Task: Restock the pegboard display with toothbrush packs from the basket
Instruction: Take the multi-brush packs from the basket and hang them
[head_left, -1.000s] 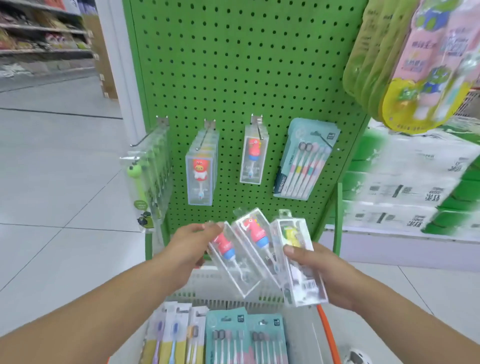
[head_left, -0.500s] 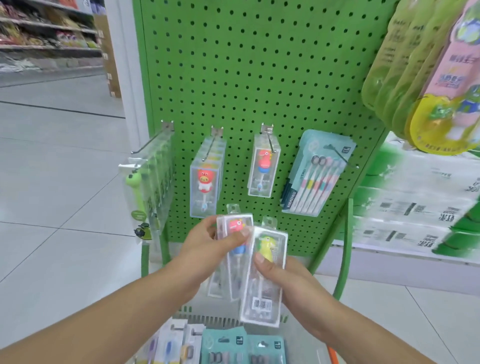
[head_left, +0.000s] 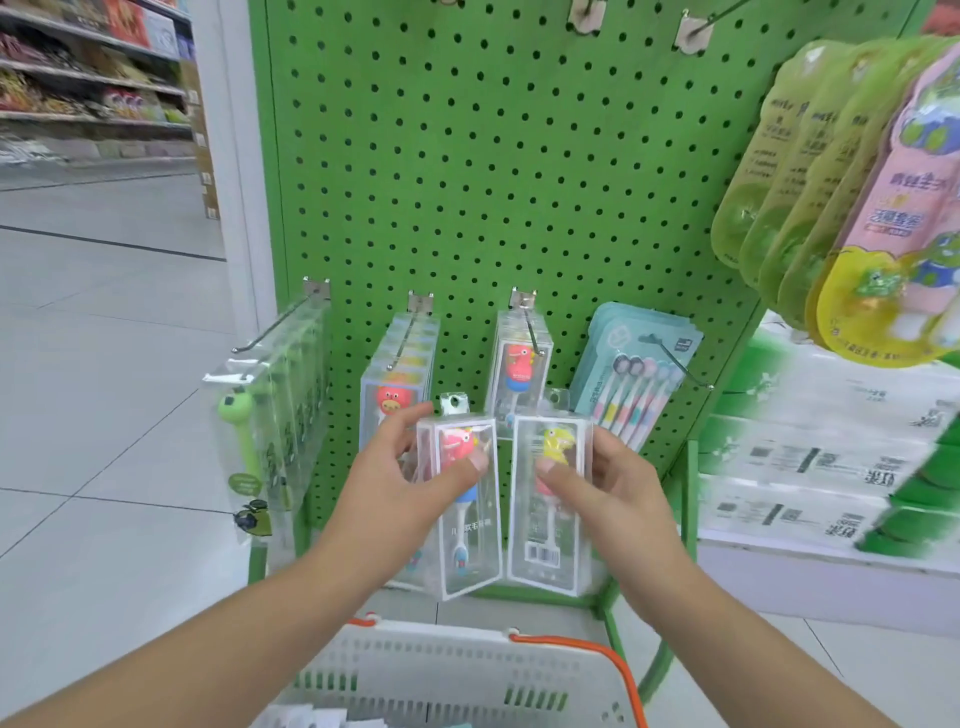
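Note:
My left hand (head_left: 400, 478) pinches a clear toothbrush pack with a red dinosaur brush (head_left: 462, 499), upright, its hang tab on top. My right hand (head_left: 608, 488) grips a second clear pack with a yellow dinosaur brush (head_left: 550, 499) beside it. Both packs are held in front of the green pegboard (head_left: 493, 182), just below its lower row of hooks. The hook (head_left: 530, 325) straight ahead carries matching red dinosaur packs. The white basket (head_left: 467, 675) with an orange handle sits below my hands.
Lower hooks hold green frog brush packs (head_left: 265, 415), pig brush packs (head_left: 397, 384) and teal multi-brush packs (head_left: 639, 374). Green and pink pouches (head_left: 841, 208) hang at upper right. Stacked cartons (head_left: 831, 467) stand right; tiled aisle floor lies left.
My hands rose from the basket toward the pegboard and separated the packs: the left now holds the red one apart, the right the yellow one. The view shifted closer and upward.

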